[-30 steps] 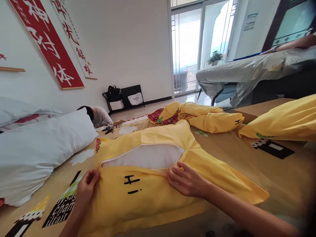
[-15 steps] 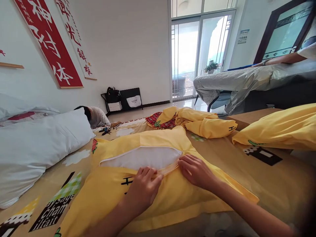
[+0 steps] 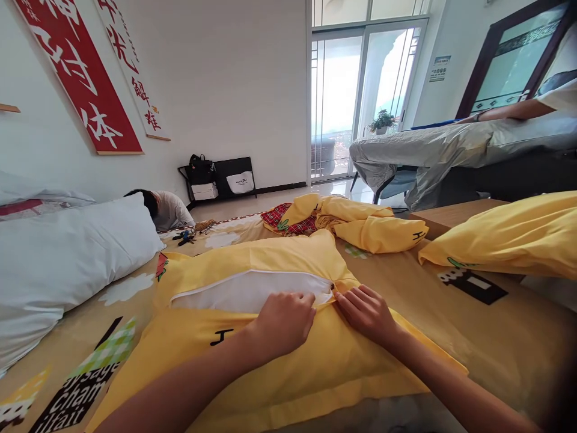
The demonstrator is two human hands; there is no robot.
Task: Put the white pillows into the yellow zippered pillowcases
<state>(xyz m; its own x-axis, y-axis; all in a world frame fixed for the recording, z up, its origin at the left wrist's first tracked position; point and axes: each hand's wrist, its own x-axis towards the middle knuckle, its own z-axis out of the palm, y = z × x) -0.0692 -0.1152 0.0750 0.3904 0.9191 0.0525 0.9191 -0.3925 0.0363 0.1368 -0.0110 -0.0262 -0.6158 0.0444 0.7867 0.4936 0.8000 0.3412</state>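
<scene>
A yellow pillowcase (image 3: 270,367) lies in front of me on the bed, with a white pillow (image 3: 243,290) showing through its open slit. My left hand (image 3: 283,322) is pinched closed on the lower edge of the slit, near its right end. My right hand (image 3: 367,313) presses on the cloth right beside it, its fingertips pinching the pillowcase at the end of the opening. The two hands nearly touch.
A bare white pillow (image 3: 67,258) lies at the left. A crumpled yellow pillowcase (image 3: 360,222) and a filled yellow pillow (image 3: 505,234) lie farther right. A person (image 3: 162,207) crouches on the floor beyond the bed; another person's arm (image 3: 509,111) rests on a grey-covered bed (image 3: 428,150).
My left hand has slid from the left end of the slit along its lower edge to the right end, meeting my right hand. The right hand shifted slightly right.
</scene>
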